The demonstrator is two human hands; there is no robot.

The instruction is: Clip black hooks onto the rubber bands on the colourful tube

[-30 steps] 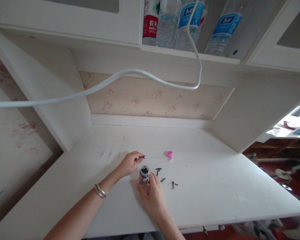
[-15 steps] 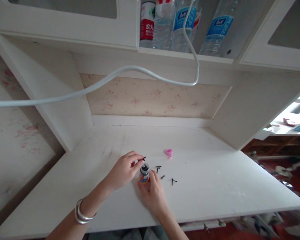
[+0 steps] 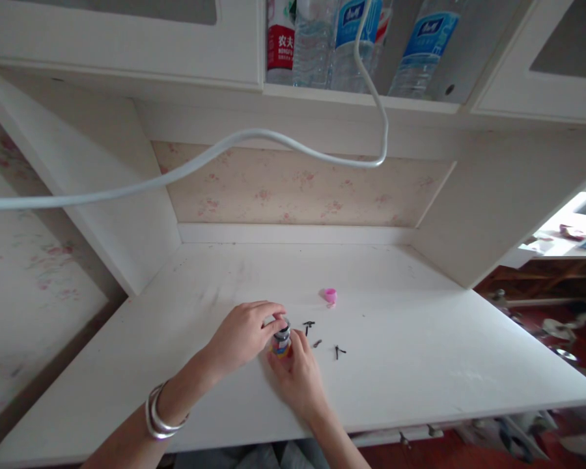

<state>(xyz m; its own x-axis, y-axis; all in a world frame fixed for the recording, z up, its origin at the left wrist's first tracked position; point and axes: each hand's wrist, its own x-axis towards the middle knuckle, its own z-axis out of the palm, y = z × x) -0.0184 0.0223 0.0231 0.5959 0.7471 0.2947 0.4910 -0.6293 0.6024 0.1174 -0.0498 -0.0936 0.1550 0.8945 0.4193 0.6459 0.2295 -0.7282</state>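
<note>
Container, small, round, grey-rimmed and multicoloured (image 3: 282, 345), inside the curled right hand (image 3: 297, 378); at its mouth, the left hand (image 3: 240, 333), fingertips close together (anything pinched there, impossible to make out). May tip from a rim push under slack hold.

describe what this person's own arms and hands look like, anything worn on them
Both the left hand and the right hand are bare, with no gloves. No sleeve shows on either forearm. Two rounded, silver-coloured bangles circle the left arm near the wrist; the visible part of the right arm has none. No cables or markings can be made out on them.
</note>
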